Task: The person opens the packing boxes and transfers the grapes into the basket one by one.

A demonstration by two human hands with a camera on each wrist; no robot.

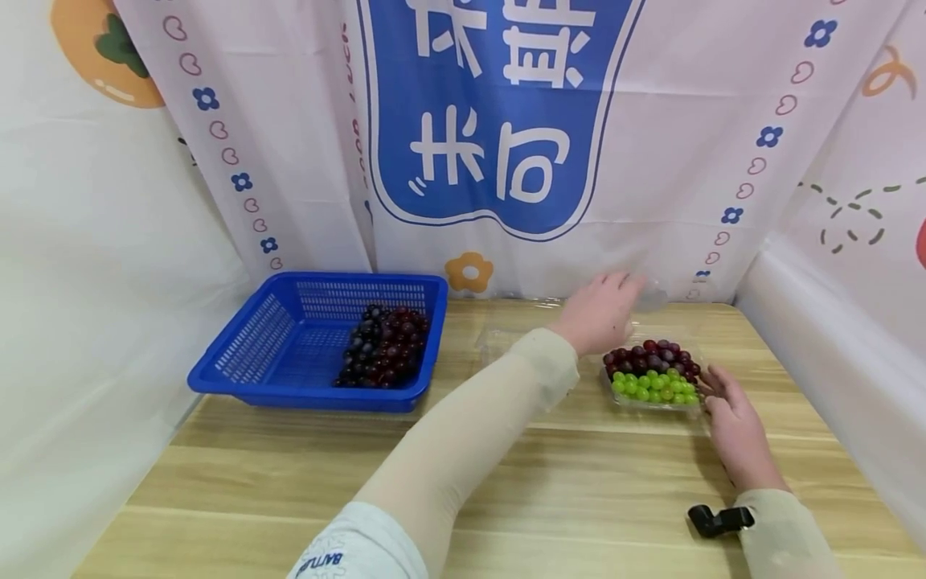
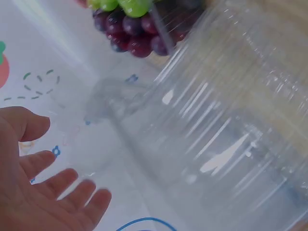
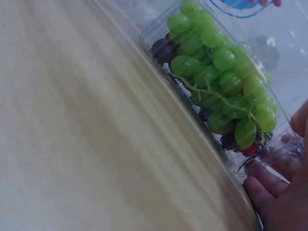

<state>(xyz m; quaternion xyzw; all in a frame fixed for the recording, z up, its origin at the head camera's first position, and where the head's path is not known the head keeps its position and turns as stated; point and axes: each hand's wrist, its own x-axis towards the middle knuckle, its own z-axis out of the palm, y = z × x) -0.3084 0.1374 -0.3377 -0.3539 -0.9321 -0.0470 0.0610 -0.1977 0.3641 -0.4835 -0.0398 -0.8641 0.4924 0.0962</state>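
A clear plastic box (image 1: 654, 408) holds green grapes (image 1: 654, 388) along its near side and dark red grapes (image 1: 651, 354) behind them. My right hand (image 1: 738, 434) grips the box's right end; in the right wrist view its fingers (image 3: 269, 180) show partly through the plastic, with the thumb by the upper rim. Behind the box's left side reaches my left hand (image 1: 599, 312), its fingers (image 2: 65, 183) extended and spread with nothing between them. Clear ribbed plastic (image 2: 211, 144) lies close by in the left wrist view. A blurred transparent piece (image 1: 651, 296) shows beyond the fingertips.
A blue plastic basket (image 1: 242, 386) stands on the left of the wooden table (image 1: 550, 490), with bunches of dark grapes (image 1: 383, 346) in its right half. A printed cloth (image 1: 304, 161) hangs behind the table, and white sheeting flanks both sides.
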